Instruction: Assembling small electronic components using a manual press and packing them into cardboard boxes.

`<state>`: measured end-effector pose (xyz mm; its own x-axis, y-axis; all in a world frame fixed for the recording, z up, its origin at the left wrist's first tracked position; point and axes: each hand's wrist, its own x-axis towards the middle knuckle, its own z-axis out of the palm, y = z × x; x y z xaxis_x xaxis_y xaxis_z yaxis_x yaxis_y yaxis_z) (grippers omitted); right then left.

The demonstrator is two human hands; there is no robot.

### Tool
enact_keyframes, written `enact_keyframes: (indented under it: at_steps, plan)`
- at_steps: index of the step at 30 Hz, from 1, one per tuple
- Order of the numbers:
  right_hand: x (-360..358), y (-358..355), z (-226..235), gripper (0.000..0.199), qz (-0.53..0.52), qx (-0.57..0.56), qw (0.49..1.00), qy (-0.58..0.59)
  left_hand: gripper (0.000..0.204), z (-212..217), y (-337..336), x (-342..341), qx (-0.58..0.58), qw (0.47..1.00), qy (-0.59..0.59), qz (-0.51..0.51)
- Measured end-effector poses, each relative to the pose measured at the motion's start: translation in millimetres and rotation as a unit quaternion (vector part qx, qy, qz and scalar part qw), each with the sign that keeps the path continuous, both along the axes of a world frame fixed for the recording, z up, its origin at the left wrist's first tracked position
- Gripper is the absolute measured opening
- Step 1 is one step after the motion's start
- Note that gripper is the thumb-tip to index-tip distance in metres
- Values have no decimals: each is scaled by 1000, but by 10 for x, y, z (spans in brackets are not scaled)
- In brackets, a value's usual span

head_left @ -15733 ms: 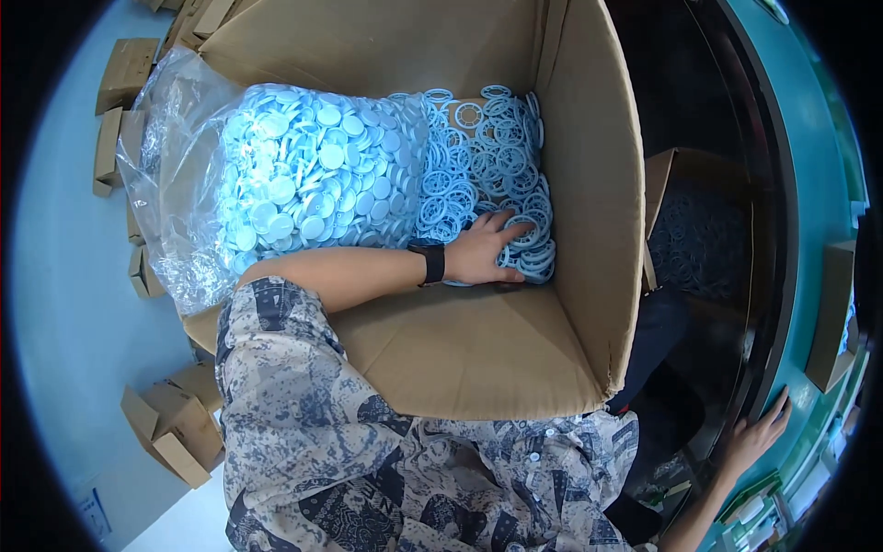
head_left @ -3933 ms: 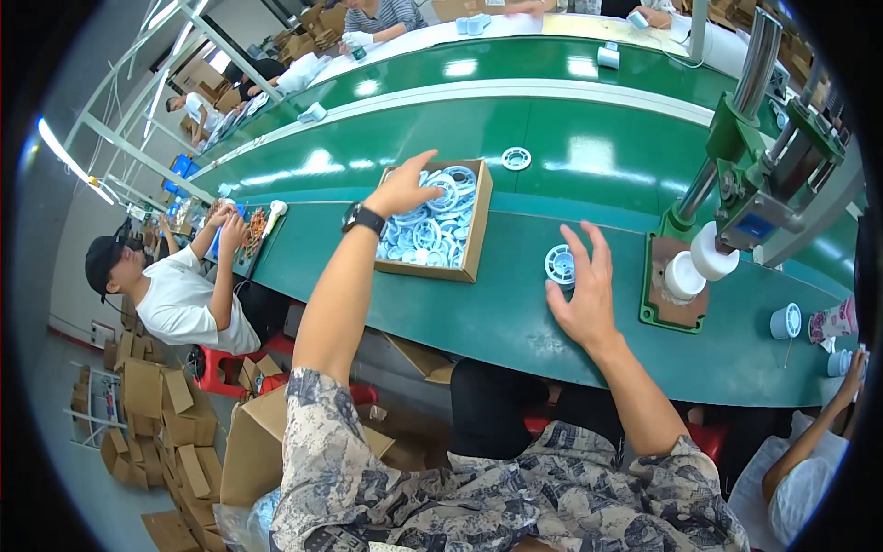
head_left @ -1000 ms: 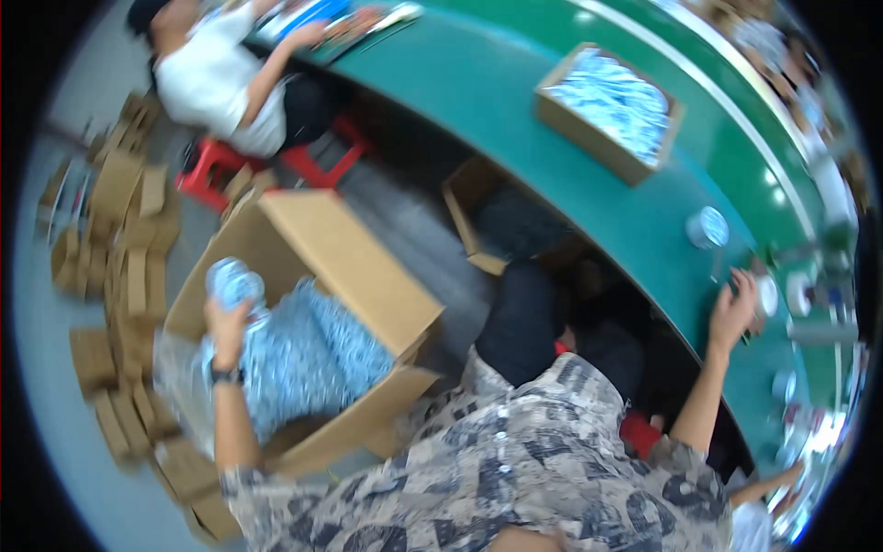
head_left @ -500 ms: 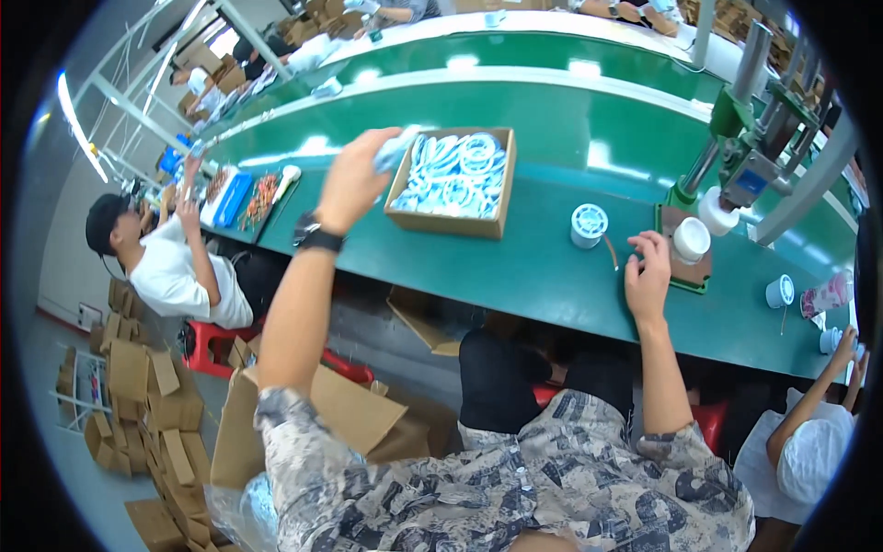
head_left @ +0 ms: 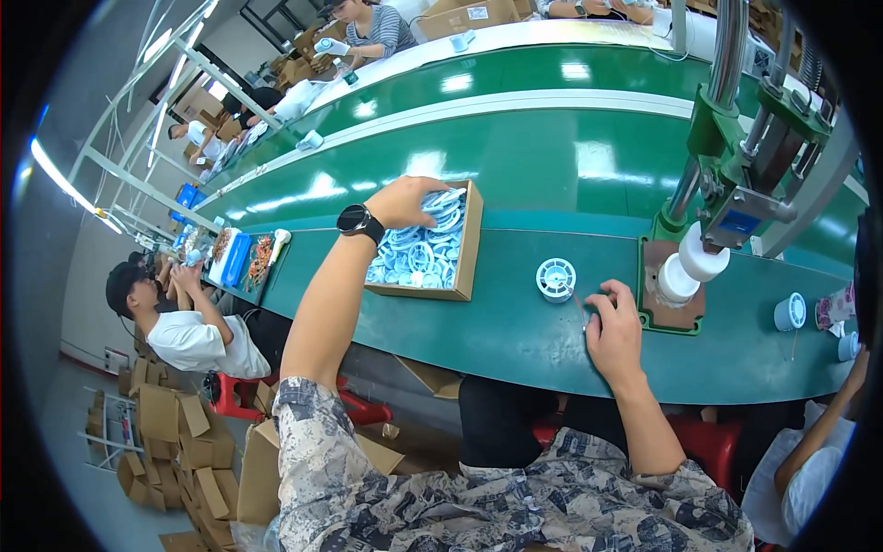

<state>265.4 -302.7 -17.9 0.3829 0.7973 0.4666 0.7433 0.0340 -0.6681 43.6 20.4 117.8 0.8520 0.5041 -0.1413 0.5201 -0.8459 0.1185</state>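
Note:
My left hand, with a black watch on the wrist, reaches into the far corner of a shallow cardboard tray on the green table and curls its fingers over light-blue plastic rings heaped inside. My right hand rests on the green table nearer to me with its fingers bent, holding nothing. A small white ringed spool and a thin stick lie just left of it.
A green press machine with a white roll stands right of my right hand. A green conveyor belt runs behind the tray. A seated person works at my left; another person's arm is at the right. Cardboard boxes lie on the floor.
My left hand came up from the big carton on the floor with blue rings and now sits in the tray. My right hand stayed on the table near the spool.

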Motion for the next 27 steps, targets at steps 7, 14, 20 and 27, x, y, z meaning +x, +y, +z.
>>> enact_keyframes:
  at_steps: [7, 14, 20, 27]
  plan:
    - [1, 11, -14, 23, 0, -11, 1000, 17, 78, 48, -14, -304, -20, 998, -63, -17]
    - [-36, 25, 14, 23, -6, -15, 1000, 7, 71, -124, -104, -723, -105, 969, -184, 130]
    - [-38, -1, -14, 21, -12, -2, 1000, 23, 59, -308, -311, -961, -193, 903, -342, 175]
    - [53, -98, -97, 20, 7, 24, 1000, -8, 53, 366, -990, -1890, -163, 861, -454, 165]
